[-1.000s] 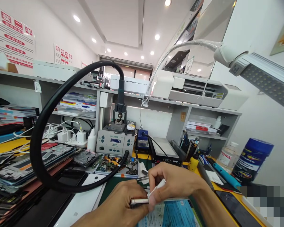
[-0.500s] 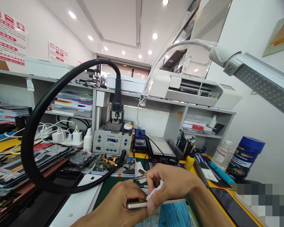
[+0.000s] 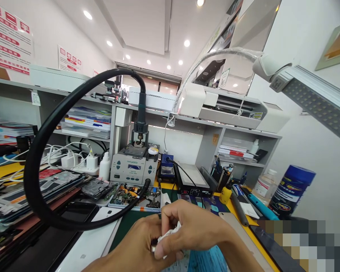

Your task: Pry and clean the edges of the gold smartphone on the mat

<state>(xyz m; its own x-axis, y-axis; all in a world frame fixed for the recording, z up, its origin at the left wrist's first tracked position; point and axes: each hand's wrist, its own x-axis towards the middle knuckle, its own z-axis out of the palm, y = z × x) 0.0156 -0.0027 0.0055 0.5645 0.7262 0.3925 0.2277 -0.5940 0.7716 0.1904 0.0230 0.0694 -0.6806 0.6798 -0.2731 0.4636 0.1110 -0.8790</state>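
Note:
My left hand (image 3: 141,240) is closed around a slim phone (image 3: 153,248); only a bit of its pale edge shows between the hands. Pinched in the fingers of my right hand (image 3: 184,224) is a crumpled white tissue (image 3: 170,233), pressed against the phone. The right hand covers most of the phone, so its face cannot be seen. Under both hands lies a blue printed sheet (image 3: 208,260) on a green mat (image 3: 124,226). Beside my right forearm lies a pale gold phone-shaped panel (image 3: 243,236).
A hot-air station (image 3: 134,166) with a looping black hose (image 3: 34,181) stands behind. A tray of circuit boards (image 3: 121,196) sits before it. Phones and parts (image 3: 45,189) pile up at left, with a white phone (image 3: 87,241) nearest. A blue can (image 3: 291,189) stands at right.
My right hand with the tissue has moved left toward the left hand. The phone's long edge, visible before, is now mostly hidden. The gold panel at right has come into view.

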